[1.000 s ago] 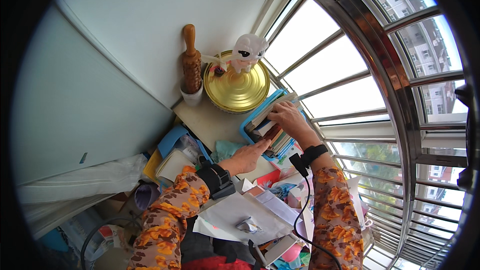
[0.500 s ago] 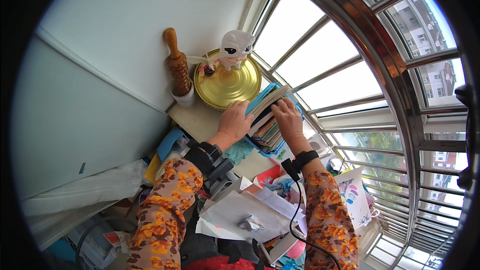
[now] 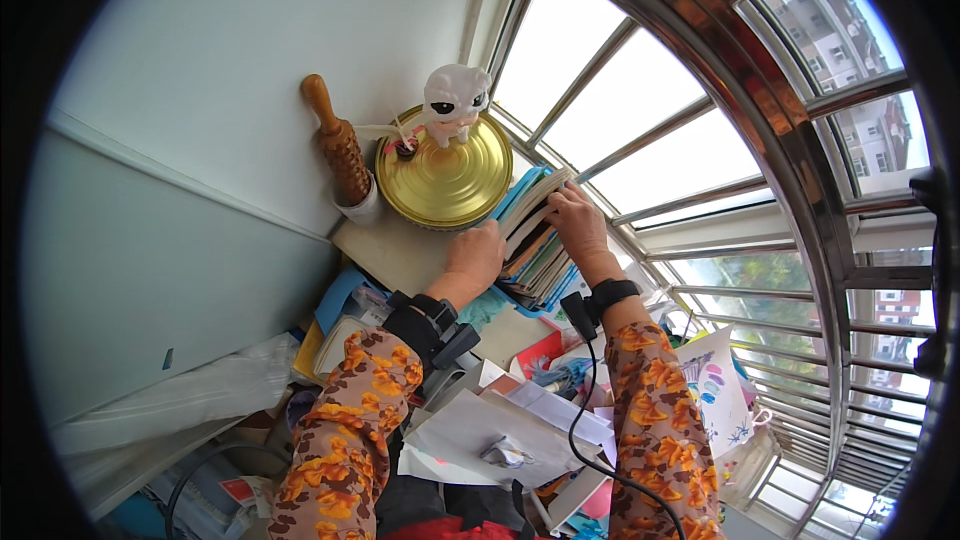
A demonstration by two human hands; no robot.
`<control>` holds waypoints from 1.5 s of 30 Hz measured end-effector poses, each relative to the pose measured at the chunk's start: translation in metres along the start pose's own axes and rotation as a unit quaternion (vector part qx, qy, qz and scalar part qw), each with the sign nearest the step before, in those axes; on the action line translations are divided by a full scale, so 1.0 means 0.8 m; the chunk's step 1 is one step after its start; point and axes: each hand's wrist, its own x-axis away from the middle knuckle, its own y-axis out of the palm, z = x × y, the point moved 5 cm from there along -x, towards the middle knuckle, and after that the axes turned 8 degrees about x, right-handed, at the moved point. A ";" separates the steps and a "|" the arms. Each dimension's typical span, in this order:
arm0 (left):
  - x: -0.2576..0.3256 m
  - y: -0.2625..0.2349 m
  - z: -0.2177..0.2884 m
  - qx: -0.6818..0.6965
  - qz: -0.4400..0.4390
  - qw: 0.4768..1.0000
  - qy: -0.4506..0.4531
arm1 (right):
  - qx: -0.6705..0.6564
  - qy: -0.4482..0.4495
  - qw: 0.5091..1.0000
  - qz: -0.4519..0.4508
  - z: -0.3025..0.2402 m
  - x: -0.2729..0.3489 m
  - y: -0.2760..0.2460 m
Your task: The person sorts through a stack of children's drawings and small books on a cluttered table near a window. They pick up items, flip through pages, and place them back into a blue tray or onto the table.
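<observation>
A blue basket [image 3: 522,308] stands in the corner by the window, packed with upright books and booklets [image 3: 540,268]. My left hand [image 3: 474,258] is closed at the basket's left side, its curled fingertips on the edge of a thick pale-paged book [image 3: 528,215]. The fingers of my right hand [image 3: 580,228] are bent over the upper end of the same book, pinching its pages near the far rim. Both hands are close together, with the book between them. My palms hide part of the basket's sides.
Behind the basket is a round gold tin lid [image 3: 440,175] bearing a white animal figurine [image 3: 456,100]. A carved wooden rolling pin [image 3: 342,150] leans in a white cup [image 3: 360,202]. Papers [image 3: 480,440] and clutter lie nearer me. Window bars [image 3: 640,135] rise on the right.
My left fingers have curled in from a flatter reach. My right hand has shifted toward the book's far upper end, and the pages between my hands have spread a little.
</observation>
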 end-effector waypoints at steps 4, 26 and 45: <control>-0.007 -0.008 -0.005 0.014 0.019 1.000 0.009 | 0.081 -0.125 0.986 0.075 -0.021 0.010 -0.013; 0.001 -0.007 -0.009 0.024 0.037 0.999 0.007 | -0.132 -0.055 0.985 0.098 -0.058 0.064 -0.018; -0.004 0.028 -0.005 0.134 -0.036 0.990 -0.006 | -0.170 0.307 0.936 0.005 -0.015 0.089 0.081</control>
